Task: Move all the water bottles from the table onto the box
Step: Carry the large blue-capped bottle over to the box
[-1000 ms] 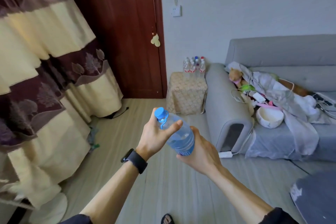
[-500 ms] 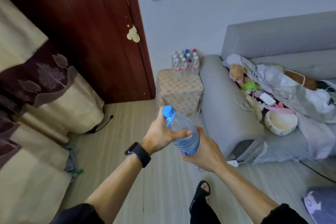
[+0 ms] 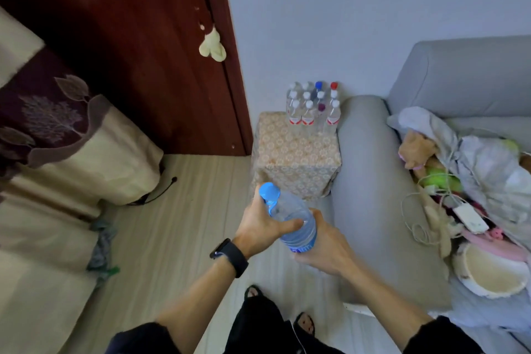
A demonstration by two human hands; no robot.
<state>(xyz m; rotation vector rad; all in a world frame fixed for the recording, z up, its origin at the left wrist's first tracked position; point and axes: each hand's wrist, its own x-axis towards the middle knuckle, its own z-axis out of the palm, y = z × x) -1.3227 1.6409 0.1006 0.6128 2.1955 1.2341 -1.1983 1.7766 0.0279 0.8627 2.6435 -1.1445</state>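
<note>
I carry a clear water bottle [image 3: 296, 220] with a blue cap, tilted, in front of me above the floor. My left hand [image 3: 263, 224] grips its upper part, thumb across the body. My right hand [image 3: 327, 246] holds it from below at the blue label end. Ahead stands a box [image 3: 296, 158] covered in a beige patterned cloth, between the door and the sofa arm. Several water bottles [image 3: 314, 108] with white, blue, red and purple caps stand upright at the back of its top.
A dark red door [image 3: 138, 46] is at the left of the box. A grey sofa [image 3: 370, 181] at the right holds clothes, cables and a bowl [image 3: 488, 274]. Curtains [image 3: 57, 152] hang at the left. The floor [image 3: 172, 224] is pale wood.
I have walked closer to the box, which now looks larger and nearer. Both hands keep their hold on the bottle. My feet have come into view below.
</note>
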